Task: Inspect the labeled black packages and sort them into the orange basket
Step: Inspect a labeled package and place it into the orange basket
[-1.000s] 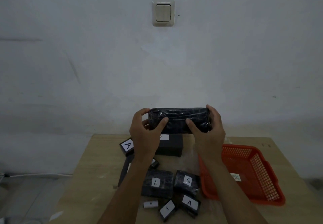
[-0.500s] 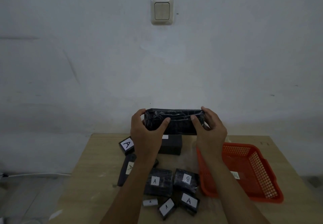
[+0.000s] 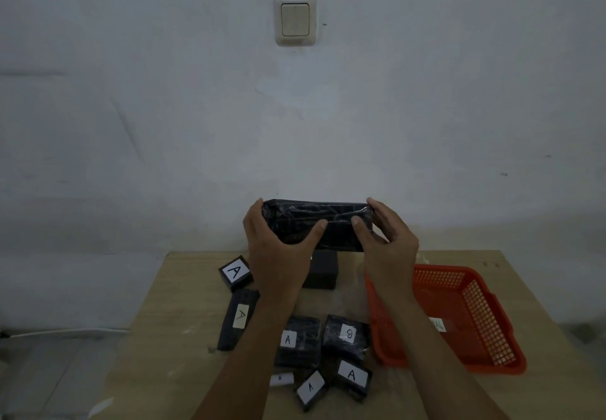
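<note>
A long black package (image 3: 319, 224), wrapped in glossy film, is held up in the air above the far part of the desk (image 3: 170, 337), in front of the wall. Its long axis runs left to right, almost level, with one broad face turned toward the camera; no label shows on that face. The left hand (image 3: 278, 249) grips its left end, fingers curled over the top edge and the thumb pressed against the front face. The right hand (image 3: 387, 242) grips the right end the same way, thumb on the front, fingers wrapped around the end.

The orange basket (image 3: 485, 321) sits on the desk to the right, below the right forearm, with a small white tag lying inside it. The other black packages lie on the desk under and between the arms: a small box marked A (image 3: 235, 272) at the far left, a slim long one marked A (image 3: 238, 319) pointing roughly away from the person, a plain dark box (image 3: 319, 270) just under the held package, a wrapped one marked A (image 3: 296, 341), one beside it marked B (image 3: 346, 336), and two more A boxes (image 3: 351, 377) nearest the person.

A light switch (image 3: 295, 19) is on the wall above.
</note>
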